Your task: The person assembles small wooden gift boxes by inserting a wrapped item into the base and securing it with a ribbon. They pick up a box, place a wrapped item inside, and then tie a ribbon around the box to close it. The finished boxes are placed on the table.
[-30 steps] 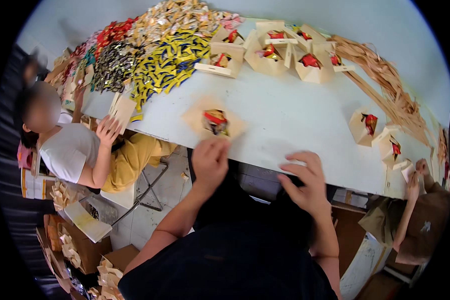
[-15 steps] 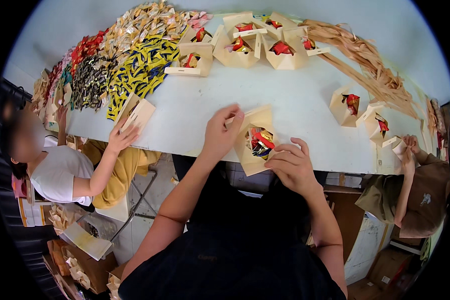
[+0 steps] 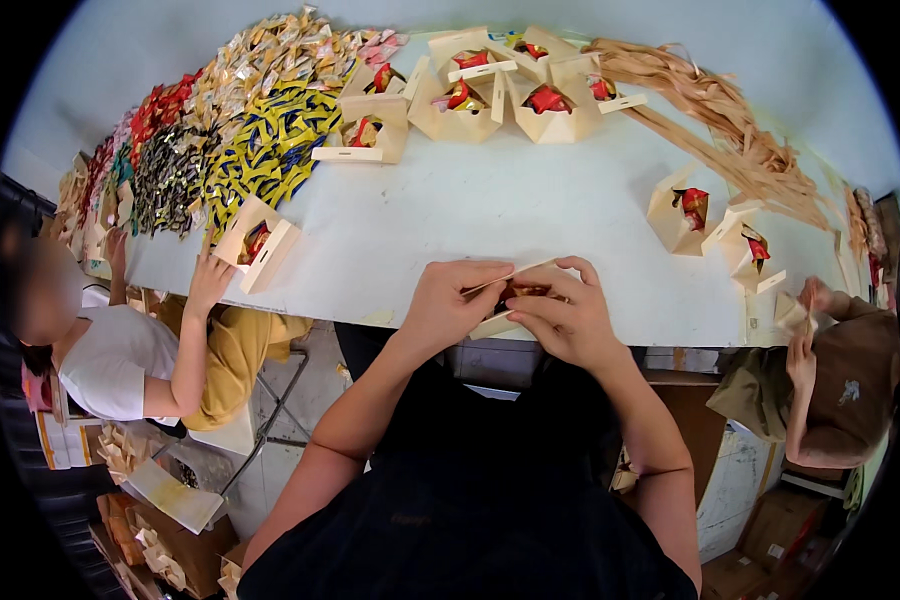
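A cream card gift box (image 3: pixel 493 327) stands at the table's near edge, directly in front of me. My left hand (image 3: pixel 453 305) pinches its left flap between thumb and fingers. On the other side my right hand (image 3: pixel 573 318) curls its fingers over the right flap, thumb toward the opening. Between my hands a little of the dark and red wrapped contents (image 3: pixel 523 291) shows; my fingers hide most of the box.
Heaped wrapped sweets (image 3: pixel 270 130) lie at the far left, and several filled boxes (image 3: pixel 455 122) stand at the back. Tan ribbons (image 3: pixel 710 110) lie at the far right. A co-worker's hand (image 3: pixel 210 285) at left touches another box (image 3: pixel 270 258); a second person (image 3: pixel 840 390) works at right.
My left hand has come down and my right hand has moved up onto the box. Its flaps are drawn together over the contents. Red wrapping now shows in the left co-worker's box.
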Demonstrator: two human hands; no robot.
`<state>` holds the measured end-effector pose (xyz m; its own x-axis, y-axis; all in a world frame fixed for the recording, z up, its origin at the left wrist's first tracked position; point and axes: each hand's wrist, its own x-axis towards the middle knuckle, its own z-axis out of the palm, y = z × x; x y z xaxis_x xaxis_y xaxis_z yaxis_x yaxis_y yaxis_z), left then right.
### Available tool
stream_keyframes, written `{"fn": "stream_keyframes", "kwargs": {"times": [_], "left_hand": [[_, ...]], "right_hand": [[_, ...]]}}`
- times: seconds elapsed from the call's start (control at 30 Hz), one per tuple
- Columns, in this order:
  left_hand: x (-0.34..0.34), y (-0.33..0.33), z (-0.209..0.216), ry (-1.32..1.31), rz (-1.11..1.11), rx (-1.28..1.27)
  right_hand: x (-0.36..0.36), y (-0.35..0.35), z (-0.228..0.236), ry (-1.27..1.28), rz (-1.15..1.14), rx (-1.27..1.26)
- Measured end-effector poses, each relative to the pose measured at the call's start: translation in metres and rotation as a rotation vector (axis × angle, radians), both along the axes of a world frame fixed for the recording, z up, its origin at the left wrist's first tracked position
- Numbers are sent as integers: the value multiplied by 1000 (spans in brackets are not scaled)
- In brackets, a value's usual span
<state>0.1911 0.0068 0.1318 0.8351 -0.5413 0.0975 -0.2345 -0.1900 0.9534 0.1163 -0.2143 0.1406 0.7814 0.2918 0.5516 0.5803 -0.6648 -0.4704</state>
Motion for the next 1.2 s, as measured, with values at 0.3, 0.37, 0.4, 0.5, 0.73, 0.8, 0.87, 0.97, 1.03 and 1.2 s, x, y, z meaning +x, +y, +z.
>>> {"fn": "stream_keyframes", "kwargs": {"times": [0.3,0.37,0.4,0.5,0.73,0.8,0.87,0.97,1.03,1.2], "left_hand": [[-2,4,6,-151,-165,-69],[-9,-2,-4,-227,-22,-32],[-13,-6,-11,-264,54,-12],[-14,-12,-23,-415,238,-34],[8,11,-36,-375,456,-120],[11,12,-37,-354,437,-149],[11,13,-41,-352,420,-175],[9,16,-43,-344,384,-159],[10,16,-43,-342,384,-169],[8,16,-42,-340,402,-194]], "right_hand": [[13,2,-15,157,-274,366],[25,-10,11,266,-167,157],[37,-19,24,322,-109,53],[96,-80,46,220,-223,0],[225,-188,31,587,-876,-899],[248,-219,0,542,-899,-881],[264,-236,-15,554,-806,-772],[276,-247,-22,520,-762,-793],[276,-255,-17,530,-759,-684],[253,-262,10,427,-663,-544]]}}
